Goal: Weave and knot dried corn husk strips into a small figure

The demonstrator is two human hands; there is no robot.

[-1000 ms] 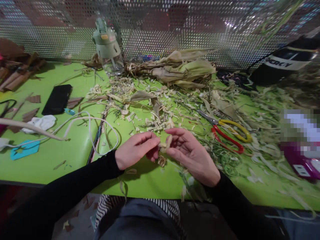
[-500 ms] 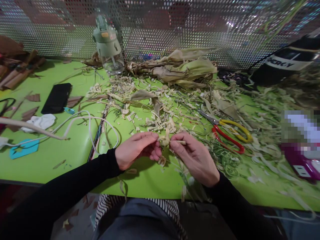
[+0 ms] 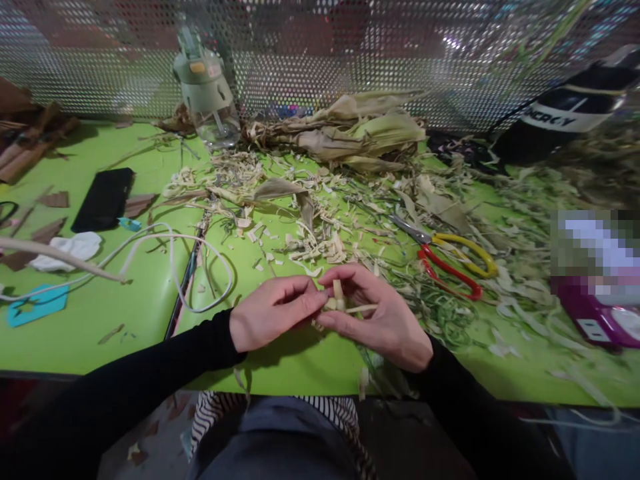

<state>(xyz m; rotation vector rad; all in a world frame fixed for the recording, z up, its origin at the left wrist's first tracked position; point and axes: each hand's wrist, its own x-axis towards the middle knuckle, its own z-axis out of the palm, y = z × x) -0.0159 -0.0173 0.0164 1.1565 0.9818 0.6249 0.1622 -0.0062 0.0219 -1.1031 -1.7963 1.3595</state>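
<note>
A small pale folded piece of corn husk (image 3: 339, 293) with a thin stalk (image 3: 363, 309) sits between my two hands, low over the table. My left hand (image 3: 280, 310) pinches its left side between thumb and fingers. Curved around it from the right, my right hand (image 3: 385, 320) keeps its thumb below and its forefinger above, the stalk lying in the palm. The fingertips partly hide the husk piece. Cut husk scraps (image 3: 340, 247) are strewn just beyond the hands. Scissors (image 3: 457, 263) with one red and one yellow handle lie open to the right.
Dry corn husks (image 3: 360, 137) are heaped at the back by a perforated metal screen (image 3: 310, 60). A green-lidded bottle (image 3: 207, 100), a black phone (image 3: 104, 199), a looping white cable (image 3: 173, 257) and a blue tag (image 3: 37, 305) are leftward. Green shavings (image 3: 450, 319) and a black bottle (image 3: 560, 120) are rightward.
My hands have drawn closer together around the husk piece. The right forefinger has lifted over it, and the left thumb has moved right onto it. The view has shifted slightly.
</note>
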